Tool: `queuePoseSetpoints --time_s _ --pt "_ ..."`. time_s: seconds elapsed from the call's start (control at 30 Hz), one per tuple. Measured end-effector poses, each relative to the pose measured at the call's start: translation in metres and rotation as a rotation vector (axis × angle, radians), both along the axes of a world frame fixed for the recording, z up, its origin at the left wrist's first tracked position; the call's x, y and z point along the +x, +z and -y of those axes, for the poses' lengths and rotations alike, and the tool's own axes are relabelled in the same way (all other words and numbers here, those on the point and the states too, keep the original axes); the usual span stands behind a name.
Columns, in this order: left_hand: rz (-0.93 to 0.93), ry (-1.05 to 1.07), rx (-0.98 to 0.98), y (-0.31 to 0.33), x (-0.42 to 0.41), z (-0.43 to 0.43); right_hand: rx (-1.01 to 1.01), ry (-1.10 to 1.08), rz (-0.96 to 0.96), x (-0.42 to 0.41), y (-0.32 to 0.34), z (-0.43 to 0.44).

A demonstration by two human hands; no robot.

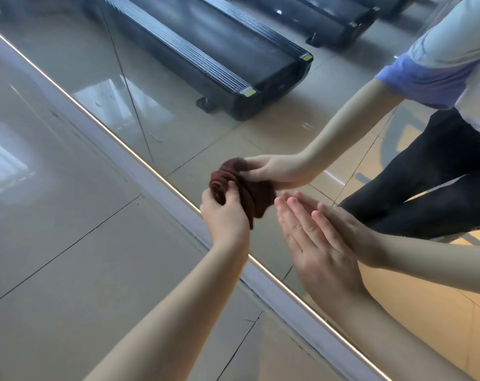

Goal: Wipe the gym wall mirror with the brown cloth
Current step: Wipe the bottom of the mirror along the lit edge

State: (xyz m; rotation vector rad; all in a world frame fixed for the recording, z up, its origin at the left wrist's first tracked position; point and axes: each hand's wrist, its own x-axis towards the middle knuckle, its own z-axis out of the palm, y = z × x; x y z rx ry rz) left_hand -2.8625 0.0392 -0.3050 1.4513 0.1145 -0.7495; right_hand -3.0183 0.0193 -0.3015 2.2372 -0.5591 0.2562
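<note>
Across the upper right of the view runs the wall mirror point(233, 138). Only its lower part is visible, and the frame cuts off its top and both ends. The tiled floor point(68, 243) fills the lower left, glossy and marked by dark joints and a few thin cracks.

Long black treadmills point(206, 50) show in the glass as reflections only, slightly hazy, and those further back run out of view at the top. The reflected person point(425, 174) is also cut off: dark trousers, a pale top and a blue sleeve point(425, 78) show, and nothing above the shoulder. A pale trim strip point(263, 279) with a bright edge runs diagonally where the mirror meets the floor. A thin seam point(129, 89) divides the glass into two panels.

The left grip point(225, 218) is curled around the brown cloth point(250, 196). It holds the cloth bunched against the glass just above the trim, where the hand hides a short stretch of the strip. The cloth and its reflection merge into one dark wad, so it is hard to tell where one ends and the other begins.

Just beside it, the right grip point(316, 248) is released, with straight fingers laid flat on the mirror. Its fingertips meet their own reflection.
</note>
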Motion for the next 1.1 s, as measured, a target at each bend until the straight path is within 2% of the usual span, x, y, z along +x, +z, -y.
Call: queuePoseSetpoints --time_s 0.07,0.17,0.27,0.43,0.6,0.83,1.0,1.1 --pt "0.012 -0.03 -0.027 0.002 -0.01 -0.004 -0.001 0.003 0.001 0.001 -0.001 -0.001" --pt "0.025 0.039 0.02 0.001 0.004 0.004 0.009 0.01 0.01 0.001 0.0 0.0" --pt "-0.086 0.077 0.025 0.003 0.018 0.007 0.021 0.023 0.015 0.001 0.002 0.001" --pt "-0.113 -0.023 -0.018 0.013 -0.003 -0.003 0.056 0.029 0.053 0.004 0.001 -0.002" --pt "-0.208 0.188 0.057 -0.003 0.041 0.021 0.121 0.04 0.065 0.013 0.003 -0.003" --pt "-0.296 0.082 0.003 -0.018 0.04 0.009 0.082 0.039 0.064 0.02 -0.003 -0.002" --pt "-0.244 0.158 0.123 -0.039 0.058 0.02 0.087 0.053 0.05 0.037 -0.005 0.002" --pt "-0.231 0.116 0.181 -0.051 0.061 0.019 0.071 0.052 0.035 0.048 -0.007 0.004"
